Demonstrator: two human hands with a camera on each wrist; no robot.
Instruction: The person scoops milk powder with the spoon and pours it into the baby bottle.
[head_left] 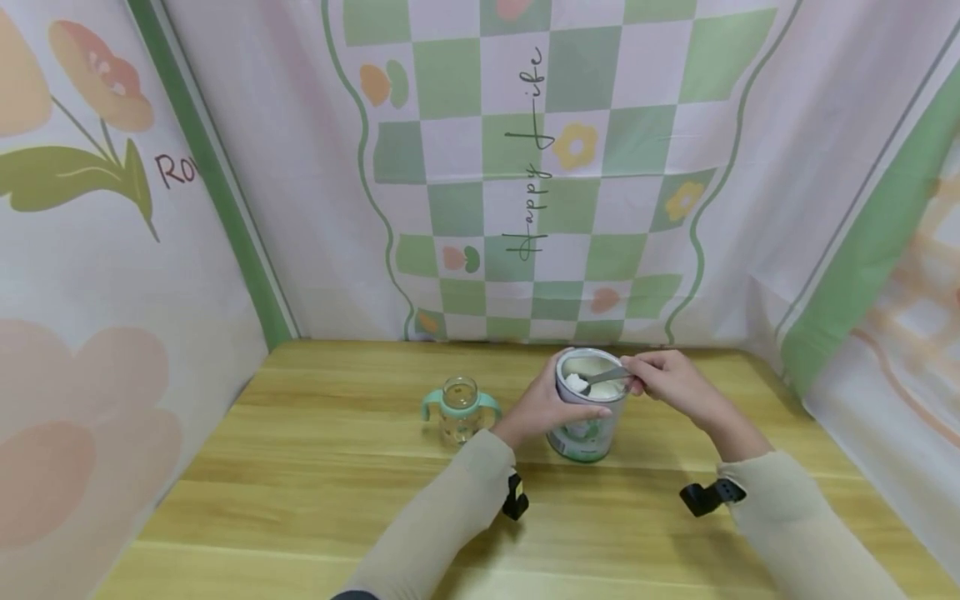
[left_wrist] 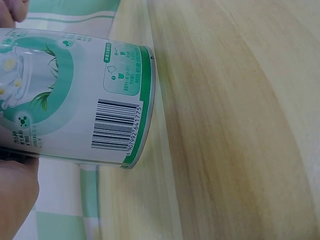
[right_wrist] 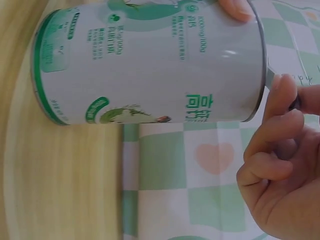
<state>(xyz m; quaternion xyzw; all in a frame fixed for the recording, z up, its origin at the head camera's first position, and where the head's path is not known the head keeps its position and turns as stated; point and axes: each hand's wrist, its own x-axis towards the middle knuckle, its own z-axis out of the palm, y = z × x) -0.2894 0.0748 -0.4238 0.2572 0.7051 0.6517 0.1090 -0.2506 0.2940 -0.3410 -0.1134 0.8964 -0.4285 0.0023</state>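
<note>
A white and green milk powder can (head_left: 583,443) has its mouth open and pale powder visible inside. My left hand (head_left: 543,407) grips the can's side near the rim, with the thumb across the front. My right hand (head_left: 677,387) pinches the handle of a metal spoon (head_left: 606,376) at the can's right rim. A white heap of powder (head_left: 576,382) sits on the spoon's bowl, within the mouth of the can. In the right wrist view, the fingers are curled beside the rim and the spoon is mostly hidden.
Left of the can stands a clear baby bottle (head_left: 460,425) without a lid, its mint-green handles out to both sides. Both are on a wooden table (head_left: 300,483). Patterned curtains (head_left: 480,208) hang behind and along the sides, close to the table's back edge.
</note>
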